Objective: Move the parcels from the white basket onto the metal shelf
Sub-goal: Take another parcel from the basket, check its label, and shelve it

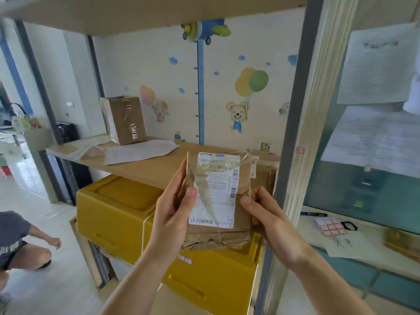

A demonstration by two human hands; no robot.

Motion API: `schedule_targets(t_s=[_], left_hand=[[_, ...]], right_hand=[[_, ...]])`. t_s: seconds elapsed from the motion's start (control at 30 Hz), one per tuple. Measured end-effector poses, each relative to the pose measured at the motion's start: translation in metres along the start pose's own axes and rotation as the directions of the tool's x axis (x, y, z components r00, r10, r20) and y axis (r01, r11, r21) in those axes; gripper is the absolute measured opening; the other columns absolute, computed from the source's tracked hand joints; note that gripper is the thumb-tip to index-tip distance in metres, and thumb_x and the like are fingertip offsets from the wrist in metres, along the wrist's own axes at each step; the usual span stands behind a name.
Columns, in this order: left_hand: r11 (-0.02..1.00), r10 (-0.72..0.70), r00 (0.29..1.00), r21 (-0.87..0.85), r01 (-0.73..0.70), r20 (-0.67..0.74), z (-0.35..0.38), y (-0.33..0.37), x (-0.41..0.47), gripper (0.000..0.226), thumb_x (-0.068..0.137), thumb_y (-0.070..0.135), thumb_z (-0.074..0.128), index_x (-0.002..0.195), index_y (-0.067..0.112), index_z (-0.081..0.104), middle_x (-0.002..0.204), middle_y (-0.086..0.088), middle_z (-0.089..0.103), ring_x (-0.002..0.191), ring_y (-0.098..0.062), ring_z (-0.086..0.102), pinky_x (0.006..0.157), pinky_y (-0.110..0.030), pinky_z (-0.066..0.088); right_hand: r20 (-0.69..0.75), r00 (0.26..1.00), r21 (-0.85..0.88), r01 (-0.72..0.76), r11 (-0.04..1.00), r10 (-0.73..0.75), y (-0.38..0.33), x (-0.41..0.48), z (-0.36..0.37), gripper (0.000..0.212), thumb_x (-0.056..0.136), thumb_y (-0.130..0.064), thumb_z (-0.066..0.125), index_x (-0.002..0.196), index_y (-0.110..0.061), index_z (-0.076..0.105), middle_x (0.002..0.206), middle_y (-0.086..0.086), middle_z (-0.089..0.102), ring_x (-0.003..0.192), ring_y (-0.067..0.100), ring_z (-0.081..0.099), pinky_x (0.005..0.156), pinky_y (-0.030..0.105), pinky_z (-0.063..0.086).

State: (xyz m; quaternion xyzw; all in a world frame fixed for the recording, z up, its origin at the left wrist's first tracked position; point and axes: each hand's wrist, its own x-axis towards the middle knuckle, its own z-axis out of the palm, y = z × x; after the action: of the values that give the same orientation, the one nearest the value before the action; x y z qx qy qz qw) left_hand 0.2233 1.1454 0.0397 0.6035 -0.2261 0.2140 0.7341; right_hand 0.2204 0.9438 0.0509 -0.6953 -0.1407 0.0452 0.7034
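Left hand point(175, 214) and right hand point(270, 214) clasping a brown taped parcel point(219, 201) by its sides, white shipping label facing the camera (print too blurred to read), long axis upright, held in front of the metal shelf point(141, 164), wooden board carrying a cardboard box point(123, 120), yellow crates point(127, 214) beneath, cartoon-stickered wall behind.

The parcel point(219, 198) was a flat brown packet wrapped in clear tape, with a white printed label on its face. It stood upright in the air near the shelf point(145, 165), at its right end. A taller brown box point(123, 120) stood upright at the far left of that shelf.
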Motion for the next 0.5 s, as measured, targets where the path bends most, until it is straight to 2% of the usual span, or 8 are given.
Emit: schedule_targets(t_s=[0.1,0.2,0.3,0.37,0.43,0.5], left_hand=[[0.998,-0.011,1.000,-0.065,0.011,0.003,-0.034,-0.003,0.027,0.045,0.102,0.017,0.047,0.147,0.019,0.046,0.140,0.003,0.065,0.132,-0.022,0.059,0.105,-0.041,0.051],[0.994,0.012,0.999,-0.110,-0.007,0.045,-0.068,-0.006,0.052,0.038,0.103,0.017,0.044,0.139,0.025,0.053,0.135,0.000,0.068,0.128,-0.025,0.062,0.093,-0.032,0.058],[0.991,0.026,0.997,-0.136,-0.016,0.067,-0.095,-0.012,0.068,0.043,0.100,0.015,0.042,0.142,0.021,0.051,0.137,-0.002,0.067,0.130,-0.025,0.060,0.097,-0.036,0.056],[0.990,0.054,0.995,-0.138,-0.042,0.088,-0.111,-0.016,0.078,0.045,0.100,0.014,0.042,0.144,0.018,0.048,0.139,0.000,0.066,0.132,-0.022,0.059,0.099,-0.035,0.055],[0.988,0.074,0.991,-0.145,-0.057,0.114,-0.123,-0.018,0.088,0.041,0.103,0.013,0.043,0.144,0.014,0.048,0.137,0.004,0.068,0.130,-0.017,0.060,0.098,-0.031,0.054],[0.976,0.020,0.992,-0.219,0.009,0.127,-0.136,-0.021,0.095,0.041,0.102,0.016,0.042,0.142,0.015,0.051,0.134,0.005,0.069,0.128,-0.016,0.062,0.093,-0.027,0.056]], right_hand=[[-0.065,0.998,-0.006,-0.008,1.000,0.008,0.000,0.025,0.031,0.063,0.085,-0.046,0.067,0.130,-0.005,0.051,0.118,0.001,0.074,0.110,0.015,0.071,0.099,0.048,0.056],[-0.104,0.994,-0.046,0.012,0.999,-0.016,-0.005,0.048,0.063,0.054,0.084,-0.047,0.065,0.125,-0.015,0.056,0.113,-0.007,0.077,0.105,0.010,0.073,0.094,0.043,0.059],[-0.124,0.992,-0.059,0.020,0.998,-0.027,-0.006,0.065,0.084,0.064,0.088,-0.045,0.069,0.131,-0.003,0.047,0.114,-0.002,0.076,0.106,0.013,0.072,0.093,0.046,0.060],[-0.080,0.996,-0.095,0.022,0.995,-0.030,-0.004,0.073,0.094,0.072,0.082,-0.046,0.070,0.134,-0.006,0.041,0.122,-0.001,0.072,0.112,0.019,0.070,0.094,0.051,0.058],[-0.015,0.999,-0.185,0.042,0.982,-0.046,-0.001,0.078,0.103,0.081,0.073,-0.045,0.082,0.133,-0.010,0.039,0.131,0.002,0.066,0.118,0.025,0.068,0.098,0.055,0.055],[-0.031,0.994,-0.243,0.090,0.966,-0.100,0.006,0.085,0.107,0.080,0.068,-0.035,0.087,0.126,-0.011,0.040,0.132,0.003,0.064,0.121,0.024,0.065,0.100,0.052,0.054]])
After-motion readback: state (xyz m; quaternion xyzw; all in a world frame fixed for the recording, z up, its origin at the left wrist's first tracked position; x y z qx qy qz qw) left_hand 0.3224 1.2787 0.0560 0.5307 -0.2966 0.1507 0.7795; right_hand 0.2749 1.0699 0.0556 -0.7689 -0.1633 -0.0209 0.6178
